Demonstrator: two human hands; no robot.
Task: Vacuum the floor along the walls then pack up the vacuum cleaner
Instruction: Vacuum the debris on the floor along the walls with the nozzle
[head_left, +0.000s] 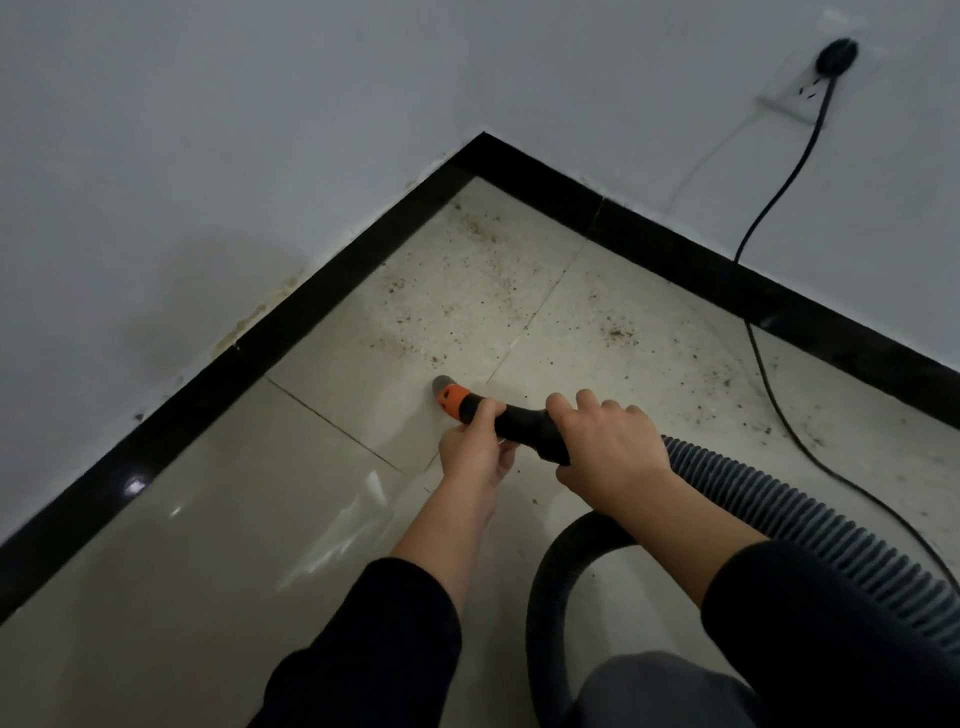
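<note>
Both the left hand (475, 452) and the right hand (610, 449) grip the black vacuum nozzle with orange collar (485, 410), its grey tip on the speckled beige tile floor (467, 301).

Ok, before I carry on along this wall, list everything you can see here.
Vacuum nozzle: one, black with orange collar and grey tip, pointing toward the corner.
Hose: one, grey and black, ribbed, running back right from the nozzle.
Power cord: one, black, from the socket down across the floor.
Wall socket: one, white, right wall, plug in it.
Skirting: black, along both walls.
Floor tiles: beige, dirt specks toward the corner.
Hands: two; left hand grips the nozzle by the collar, right hand grips its black handle.
</note>
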